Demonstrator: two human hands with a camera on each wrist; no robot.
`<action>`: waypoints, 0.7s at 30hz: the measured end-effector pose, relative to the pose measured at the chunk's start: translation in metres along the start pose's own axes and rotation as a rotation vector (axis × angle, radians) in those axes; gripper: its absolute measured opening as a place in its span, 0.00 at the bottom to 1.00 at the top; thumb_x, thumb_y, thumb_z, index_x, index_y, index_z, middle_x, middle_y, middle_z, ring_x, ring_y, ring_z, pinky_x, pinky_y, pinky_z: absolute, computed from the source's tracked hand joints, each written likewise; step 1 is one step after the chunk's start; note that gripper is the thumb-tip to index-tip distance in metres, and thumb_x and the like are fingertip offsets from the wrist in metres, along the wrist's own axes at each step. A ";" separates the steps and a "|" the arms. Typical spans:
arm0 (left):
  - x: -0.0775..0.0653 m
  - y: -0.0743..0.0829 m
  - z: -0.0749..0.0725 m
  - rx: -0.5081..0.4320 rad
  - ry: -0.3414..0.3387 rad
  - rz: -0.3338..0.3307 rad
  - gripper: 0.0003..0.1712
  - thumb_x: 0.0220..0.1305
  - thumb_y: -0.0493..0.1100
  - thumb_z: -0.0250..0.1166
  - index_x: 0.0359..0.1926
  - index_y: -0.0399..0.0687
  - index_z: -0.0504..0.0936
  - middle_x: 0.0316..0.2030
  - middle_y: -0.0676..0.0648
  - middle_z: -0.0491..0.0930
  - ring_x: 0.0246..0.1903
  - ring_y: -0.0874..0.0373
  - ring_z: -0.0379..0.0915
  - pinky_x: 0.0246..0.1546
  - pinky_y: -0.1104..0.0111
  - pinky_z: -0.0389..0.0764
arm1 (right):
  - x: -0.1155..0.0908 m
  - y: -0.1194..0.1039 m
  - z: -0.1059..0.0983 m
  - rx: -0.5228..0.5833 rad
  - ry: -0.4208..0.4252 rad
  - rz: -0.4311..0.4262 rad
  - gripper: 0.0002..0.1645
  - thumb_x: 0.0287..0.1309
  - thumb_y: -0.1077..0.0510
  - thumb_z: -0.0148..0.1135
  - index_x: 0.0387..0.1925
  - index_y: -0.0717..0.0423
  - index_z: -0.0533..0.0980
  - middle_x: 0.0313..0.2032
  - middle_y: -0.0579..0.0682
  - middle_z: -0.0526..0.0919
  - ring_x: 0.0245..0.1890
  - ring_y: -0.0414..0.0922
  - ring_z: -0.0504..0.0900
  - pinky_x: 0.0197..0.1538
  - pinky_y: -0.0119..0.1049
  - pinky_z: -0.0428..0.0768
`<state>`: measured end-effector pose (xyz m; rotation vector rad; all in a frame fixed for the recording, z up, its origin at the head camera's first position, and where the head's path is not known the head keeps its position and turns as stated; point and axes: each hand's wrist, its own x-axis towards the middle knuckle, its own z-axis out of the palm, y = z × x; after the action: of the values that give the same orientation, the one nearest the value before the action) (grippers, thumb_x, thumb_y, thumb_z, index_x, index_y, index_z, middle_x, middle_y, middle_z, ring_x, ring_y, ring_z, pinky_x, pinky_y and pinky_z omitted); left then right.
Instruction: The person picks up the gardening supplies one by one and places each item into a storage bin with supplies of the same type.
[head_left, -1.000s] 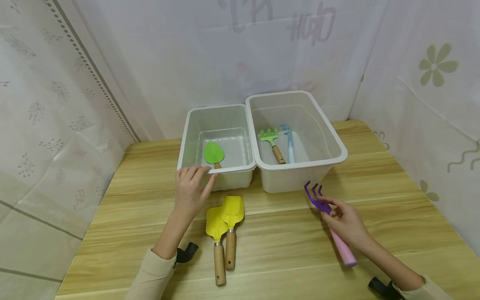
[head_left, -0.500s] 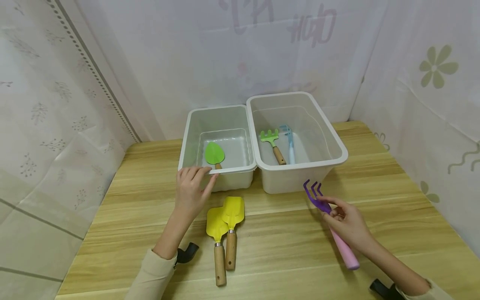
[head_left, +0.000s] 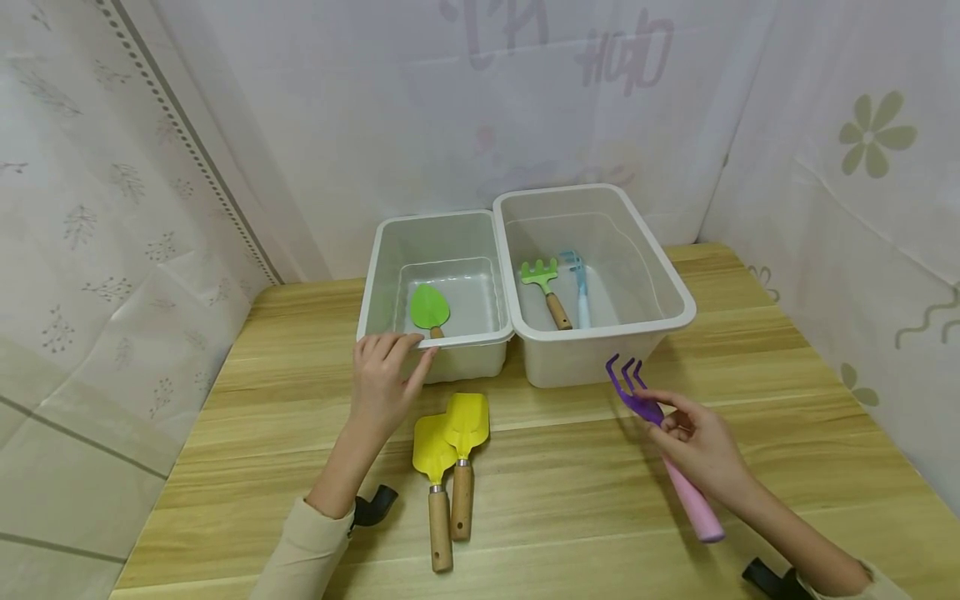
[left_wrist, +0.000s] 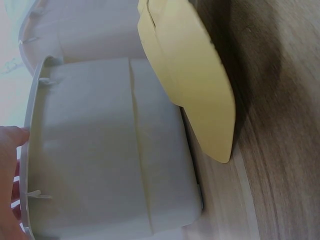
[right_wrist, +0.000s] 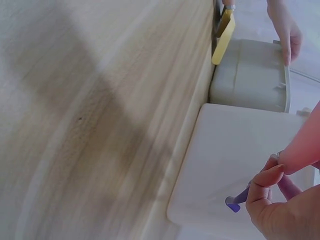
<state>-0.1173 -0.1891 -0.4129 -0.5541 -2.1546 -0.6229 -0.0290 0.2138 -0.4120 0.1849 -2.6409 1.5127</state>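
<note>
My left hand grips the front rim of the smaller white plastic bin, fingers over the edge and thumb outside. Inside that bin lies a green trowel with a wooden handle, partly hidden by the rim. Thumb and fingers of my right hand pinch a hand cultivator near its neck; it has purple tines and a pink handle. Its tines point toward the larger white bin, just in front of that bin's near wall. A green hand rake and a light blue cultivator lie in the larger bin.
Two yellow shovels with wooden handles overlap on the wooden table, between my forearms. The bins stand side by side near the back curtain. Black wrist mounts stick out from both wrists.
The right hand has shifted the cultivator slightly: its tines sit a little higher and its pink handle end a little lower and further right. The left hand keeps its hold on the rim.
</note>
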 end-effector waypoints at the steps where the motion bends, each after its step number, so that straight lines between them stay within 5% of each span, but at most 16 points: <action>1: 0.000 0.000 0.000 0.000 0.001 0.000 0.15 0.58 0.38 0.79 0.42 0.34 0.87 0.36 0.36 0.86 0.39 0.39 0.76 0.50 0.44 0.72 | 0.000 -0.001 0.000 -0.002 0.002 0.001 0.26 0.60 0.72 0.68 0.60 0.68 0.79 0.24 0.45 0.79 0.20 0.31 0.71 0.20 0.26 0.73; 21: 0.000 0.000 0.000 -0.007 0.004 -0.004 0.14 0.58 0.38 0.78 0.42 0.34 0.87 0.36 0.37 0.86 0.38 0.40 0.76 0.50 0.45 0.72 | -0.004 -0.016 -0.008 0.045 0.003 -0.063 0.24 0.62 0.72 0.68 0.60 0.68 0.79 0.27 0.44 0.80 0.23 0.32 0.74 0.23 0.27 0.76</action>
<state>-0.1172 -0.1888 -0.4129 -0.5520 -2.1516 -0.6330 -0.0230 0.2131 -0.3951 0.2663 -2.5746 1.5518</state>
